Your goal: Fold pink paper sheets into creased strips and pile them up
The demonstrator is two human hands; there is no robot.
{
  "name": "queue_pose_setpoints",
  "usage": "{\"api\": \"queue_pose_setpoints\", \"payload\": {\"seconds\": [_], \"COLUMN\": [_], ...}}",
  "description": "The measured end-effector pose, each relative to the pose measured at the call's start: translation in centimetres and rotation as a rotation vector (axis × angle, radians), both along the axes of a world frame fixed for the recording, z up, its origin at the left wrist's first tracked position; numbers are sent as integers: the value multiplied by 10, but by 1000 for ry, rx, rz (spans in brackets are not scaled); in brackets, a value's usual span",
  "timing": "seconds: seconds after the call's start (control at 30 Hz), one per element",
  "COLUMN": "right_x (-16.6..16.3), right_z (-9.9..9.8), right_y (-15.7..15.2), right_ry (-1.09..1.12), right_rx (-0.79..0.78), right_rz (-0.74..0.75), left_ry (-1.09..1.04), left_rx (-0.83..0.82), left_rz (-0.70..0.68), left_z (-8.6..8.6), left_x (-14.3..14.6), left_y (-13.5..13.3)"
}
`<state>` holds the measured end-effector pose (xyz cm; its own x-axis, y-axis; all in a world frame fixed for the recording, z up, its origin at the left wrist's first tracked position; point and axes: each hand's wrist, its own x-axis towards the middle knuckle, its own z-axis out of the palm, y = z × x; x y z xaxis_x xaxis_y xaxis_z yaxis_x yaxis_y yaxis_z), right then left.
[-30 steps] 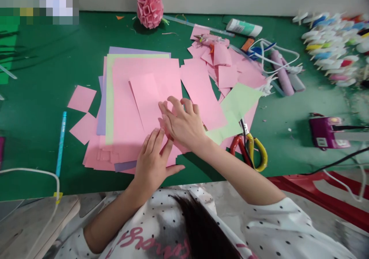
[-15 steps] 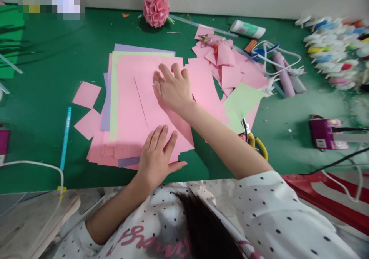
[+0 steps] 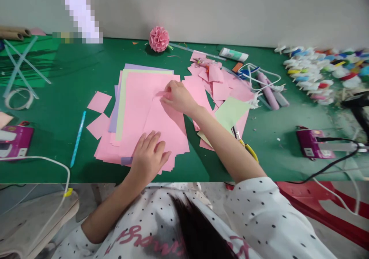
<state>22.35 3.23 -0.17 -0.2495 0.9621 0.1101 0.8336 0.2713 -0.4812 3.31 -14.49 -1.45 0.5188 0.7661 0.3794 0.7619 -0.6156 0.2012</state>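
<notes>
A smaller piece of pink paper (image 3: 165, 122) lies on the stack of pink sheets (image 3: 137, 105). My right hand (image 3: 178, 97) is closed in a pinch at its far edge, which lifts slightly. My left hand (image 3: 150, 155) rests flat on the near part of the paper, fingers spread. Green paper (image 3: 120, 109) and purple paper (image 3: 112, 116) show from under the pink along the left side. Two small pink squares (image 3: 99, 102) lie left of the stack.
A pink paper ball (image 3: 159, 39) sits at the back. To the right are pink scraps (image 3: 221, 91), a light green sheet (image 3: 232, 112), yellow-handled scissors (image 3: 250, 151) and a glue stick (image 3: 233, 54). A blue pencil (image 3: 77, 139) lies left; a purple box (image 3: 309, 143) stands right.
My right hand has gone from loosely curled fingers on the paper to a pinch at its far edge. The piece's left edge has turned, now slanting the other way. The view has tilted up.
</notes>
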Motion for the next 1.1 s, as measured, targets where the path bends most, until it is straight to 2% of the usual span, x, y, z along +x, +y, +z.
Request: {"api": "queue_pose_setpoints", "payload": {"seconds": [0.13,0.23,0.3,0.37,0.47,0.53,0.63,0.73,0.83,0.97,1.1], "right_x": [26,36,32,19,-6,-19,-24,-17,-7,-2,-6], "right_z": [7,6,4,2,1,3,9,16,16,8,-1], "right_y": [-36,-77,-106,-134,-163,-173,-176,-167,-147,-112,-91], "right_ry": [326,493,532,512,415,286,-10,-100,-9,-45,-163], "right_rx": [-164,-251,-268,-271,-184,-115,89,227,212,167,138], "right_rz": [-207,-255,-305,-333,-305,-263,-289,-252,-130,25,283], "left_ry": [31,147,188,200,207,219,237,211,158,90,65], "left_rx": [-39,-46,-90,-144,-169,-150,-124,-37,54,82,77], "left_rz": [53,131,113,106,68,44,19,-28,-142,-111,-77], "left_z": [2,7,11,15,15,14,16,22,24,11,1], "left_x": [-21,-31,-29,-21,-6,3,8,4,0,6,12], "left_y": [21,47,65,82,107,121,133,117,76,26,14]}}
